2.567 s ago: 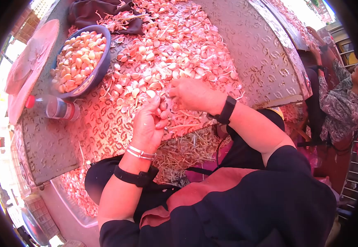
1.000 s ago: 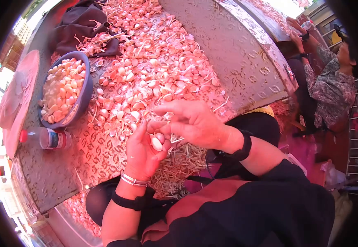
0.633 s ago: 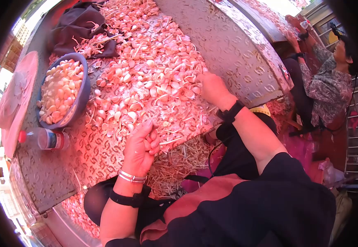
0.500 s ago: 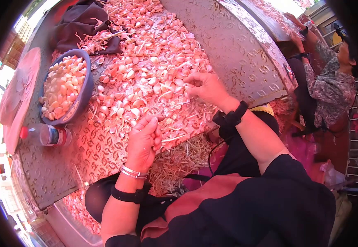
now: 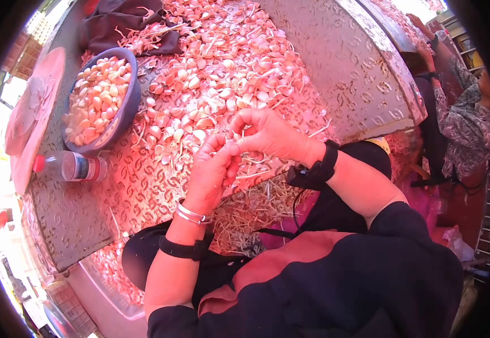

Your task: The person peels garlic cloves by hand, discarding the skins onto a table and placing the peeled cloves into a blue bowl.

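My left hand (image 5: 207, 176) and my right hand (image 5: 273, 138) meet at the fingertips above the near edge of the metal table. Both are closed in a pinch around a small pale piece that looks like a garlic clove (image 5: 236, 137), mostly hidden by the fingers. Just beyond them, loose garlic cloves (image 5: 202, 123) with skins and dry stalks lie spread over the table. To the left, a blue bowl (image 5: 134, 96) holds many peeled-looking cloves.
A clear plastic bottle (image 5: 84, 168) with a red cap lies beside the bowl, near a pink hat (image 5: 34, 115). Dark cloth (image 5: 107, 28) sits at the back left. Dry stalks (image 5: 250, 211) lie below the table edge. Another person (image 5: 464, 124) works at the right.
My right hand has left the garlic pile and come left and down to meet my left hand, which has risen slightly. The view has shifted a little.
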`<state>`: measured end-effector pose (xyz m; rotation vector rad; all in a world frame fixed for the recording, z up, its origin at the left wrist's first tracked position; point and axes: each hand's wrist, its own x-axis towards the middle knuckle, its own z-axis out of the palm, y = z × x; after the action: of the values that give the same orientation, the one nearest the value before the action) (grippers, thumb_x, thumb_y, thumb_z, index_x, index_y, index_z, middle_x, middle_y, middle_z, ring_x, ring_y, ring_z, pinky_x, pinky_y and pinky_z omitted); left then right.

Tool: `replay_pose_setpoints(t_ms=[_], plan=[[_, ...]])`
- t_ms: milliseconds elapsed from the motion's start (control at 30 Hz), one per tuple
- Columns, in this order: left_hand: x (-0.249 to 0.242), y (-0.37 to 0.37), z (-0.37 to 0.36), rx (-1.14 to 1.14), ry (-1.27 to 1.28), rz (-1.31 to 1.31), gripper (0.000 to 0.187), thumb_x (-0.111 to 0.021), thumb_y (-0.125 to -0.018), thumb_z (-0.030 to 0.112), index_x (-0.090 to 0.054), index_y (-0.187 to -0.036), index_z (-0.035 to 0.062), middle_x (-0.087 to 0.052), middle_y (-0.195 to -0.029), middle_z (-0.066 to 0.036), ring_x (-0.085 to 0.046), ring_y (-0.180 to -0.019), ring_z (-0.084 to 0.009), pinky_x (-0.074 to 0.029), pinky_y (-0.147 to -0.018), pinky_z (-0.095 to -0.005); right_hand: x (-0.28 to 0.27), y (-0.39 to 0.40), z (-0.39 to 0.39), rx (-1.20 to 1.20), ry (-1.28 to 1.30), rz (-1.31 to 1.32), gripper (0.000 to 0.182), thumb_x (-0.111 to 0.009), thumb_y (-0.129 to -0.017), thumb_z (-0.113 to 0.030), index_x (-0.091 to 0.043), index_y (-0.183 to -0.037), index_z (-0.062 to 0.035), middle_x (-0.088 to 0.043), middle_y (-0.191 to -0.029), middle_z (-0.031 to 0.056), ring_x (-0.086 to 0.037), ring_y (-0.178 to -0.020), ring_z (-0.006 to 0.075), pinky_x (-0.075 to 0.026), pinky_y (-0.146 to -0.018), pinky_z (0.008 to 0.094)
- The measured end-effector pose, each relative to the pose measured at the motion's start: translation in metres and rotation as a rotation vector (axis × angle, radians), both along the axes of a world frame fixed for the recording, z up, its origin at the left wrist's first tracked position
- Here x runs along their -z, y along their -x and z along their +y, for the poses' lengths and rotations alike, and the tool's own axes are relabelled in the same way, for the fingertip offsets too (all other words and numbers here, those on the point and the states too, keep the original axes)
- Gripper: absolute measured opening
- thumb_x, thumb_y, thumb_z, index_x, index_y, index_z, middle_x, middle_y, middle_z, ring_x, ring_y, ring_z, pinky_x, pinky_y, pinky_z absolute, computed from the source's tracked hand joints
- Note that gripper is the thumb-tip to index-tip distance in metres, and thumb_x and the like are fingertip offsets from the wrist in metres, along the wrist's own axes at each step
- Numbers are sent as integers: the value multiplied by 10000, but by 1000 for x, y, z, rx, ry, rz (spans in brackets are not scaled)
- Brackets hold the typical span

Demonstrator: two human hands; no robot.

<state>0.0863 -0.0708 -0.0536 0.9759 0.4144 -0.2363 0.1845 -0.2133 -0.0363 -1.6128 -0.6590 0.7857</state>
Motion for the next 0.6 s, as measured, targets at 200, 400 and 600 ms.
replay_pose_setpoints(t_ms=[200,400,600], plan=[[-7,2,7,-33,396,-25,143,-446,-952,182,-490,-929,48,-539,-749,-59,-371,-441,-46,-271,-352,-152,-1,-2,-3,99,-236,664,116,-617,-859,-151,-592,-880,-39,-608,-747,16,-594,-643,82,-499,-588,206],[-18,9,6,-88,467,12,134,-450,-953,182,-490,-985,58,-521,-730,-62,-363,-443,-43,-268,-359,-158,-14,4,-3,54,-255,576,136,-611,-865,-165,-594,-912,-38,-629,-801,34,-610,-669,91,-507,-595,208],[-56,30,0,61,622,-234,138,-517,-922,178,-478,-987,62,-557,-783,-92,-398,-464,-59,-268,-364,-164,-21,-29,-28,158,-389,637,146,-600,-876,-174,-595,-919,-35,-638,-887,56,-630,-720,115,-527,-621,227]])
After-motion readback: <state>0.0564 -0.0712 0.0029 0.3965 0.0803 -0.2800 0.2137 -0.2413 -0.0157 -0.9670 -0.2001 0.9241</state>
